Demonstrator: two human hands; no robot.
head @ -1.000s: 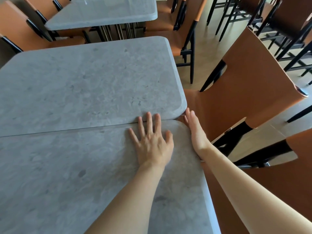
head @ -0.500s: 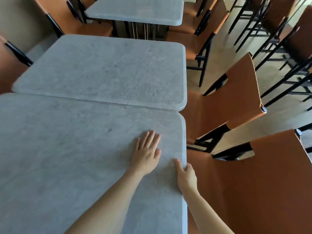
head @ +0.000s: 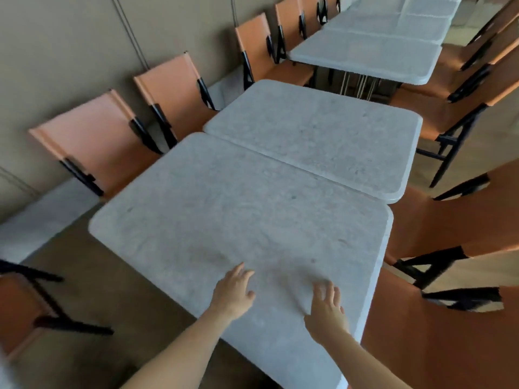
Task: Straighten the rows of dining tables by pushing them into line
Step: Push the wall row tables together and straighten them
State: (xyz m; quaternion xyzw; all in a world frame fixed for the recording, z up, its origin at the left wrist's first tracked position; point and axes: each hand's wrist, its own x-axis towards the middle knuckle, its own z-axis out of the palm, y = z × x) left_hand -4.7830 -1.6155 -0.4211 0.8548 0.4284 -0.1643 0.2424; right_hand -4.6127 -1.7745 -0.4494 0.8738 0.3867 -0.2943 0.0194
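The near grey stone-look table (head: 224,214) fills the middle of the head view. A second grey table (head: 323,136) butts against its far edge, shifted a little to the right so the side edges do not line up. Farther back runs a row of more grey tables (head: 373,57). My left hand (head: 234,293) lies over the near table's top close to its front edge, fingers spread and relaxed. My right hand (head: 327,310) is over the top near the right front corner, fingers straight; whether it touches is blurred.
Orange chairs with black frames line the wall on the left (head: 92,147) and crowd the right side (head: 455,220). Another orange chair (head: 25,304) stands at the lower left. The beige wall (head: 56,51) runs along the left; bare floor shows between chairs.
My view has pulled back and swung left. My right hand left the table's right edge and now lies over the top. My left hand slid back toward the front edge.
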